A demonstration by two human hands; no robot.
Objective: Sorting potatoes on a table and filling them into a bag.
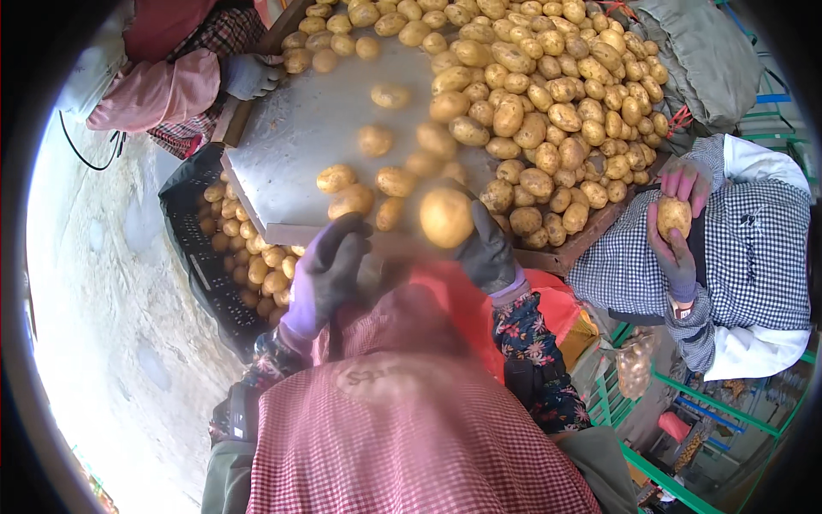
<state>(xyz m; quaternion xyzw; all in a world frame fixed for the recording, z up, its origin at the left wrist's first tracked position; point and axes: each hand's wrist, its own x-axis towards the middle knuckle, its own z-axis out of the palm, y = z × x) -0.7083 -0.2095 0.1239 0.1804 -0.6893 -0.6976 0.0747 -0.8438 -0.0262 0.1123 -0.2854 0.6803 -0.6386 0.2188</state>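
Observation:
My right hand, in a dark grey glove with a purple cuff, has its fingers against a large round potato, which is blurred and raised over the near edge of the metal table. At the same edge my left hand, gloved alike, has its fingers loosely curved and apart, with nothing visible in them. Just beyond it rests a potato. Several loose potatoes lie ahead of both hands, some smeared by motion. A large heap of potatoes covers the table's far and right side.
A black crate full of potatoes stands below the table's left corner. A co-worker's gloved hand rests at the far left edge. On the right, another person's hands hold a potato. A red bag hangs by my right forearm.

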